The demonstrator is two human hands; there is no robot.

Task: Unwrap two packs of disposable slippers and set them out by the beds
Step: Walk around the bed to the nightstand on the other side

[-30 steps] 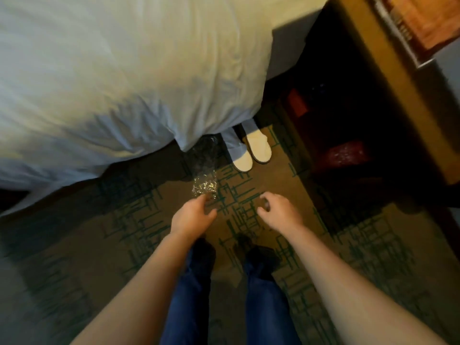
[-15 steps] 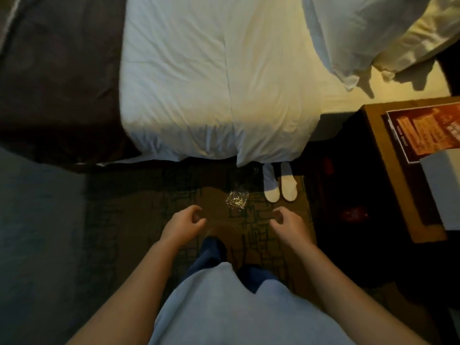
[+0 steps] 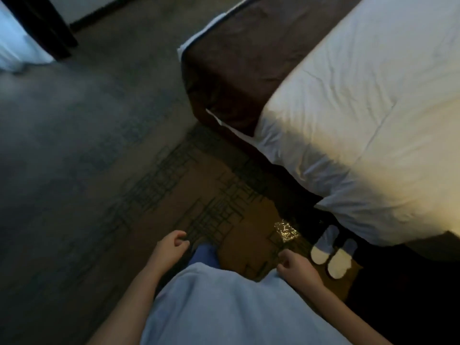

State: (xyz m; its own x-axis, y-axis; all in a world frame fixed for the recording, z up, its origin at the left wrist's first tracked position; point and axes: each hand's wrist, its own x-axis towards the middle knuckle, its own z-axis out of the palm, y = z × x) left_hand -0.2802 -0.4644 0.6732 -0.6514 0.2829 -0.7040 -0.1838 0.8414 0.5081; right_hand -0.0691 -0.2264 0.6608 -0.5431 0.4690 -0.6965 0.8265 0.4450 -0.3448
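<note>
Pair of white disposable slippers (image 3: 329, 255) on the carpet (image 3: 199, 190), side by side, toes tucked toward the bed (image 3: 361, 115), heels out. Likely set that way so someone getting up can step straight into them. They lie just beyond and to the outside of the right hand's fingers (image 3: 286, 258).

Crumpled clear wrapper (image 3: 286, 230) sits on the carpet just ahead of those same fingertips, close beside the slippers' toe ends; it reads as discarded packaging, not yet picked up.

Right hand (image 3: 296, 267): fingers curled loosely inward, nothing in them. Left hand (image 3: 169, 250): likewise half-curled and empty, well across from the wrapper, with a blue trouser knee (image 3: 205, 253) between the two hands.

Judgement: one pair done at this bed; second pack remains.

Hard to make out: slipper toes fall in the shadow under the white duvet (image 3: 373, 150). No second pack or second pair visible. Pale fabric (image 3: 15, 41) at far upper left, cut by the frame, may be another bed. Frame blurred throughout.
</note>
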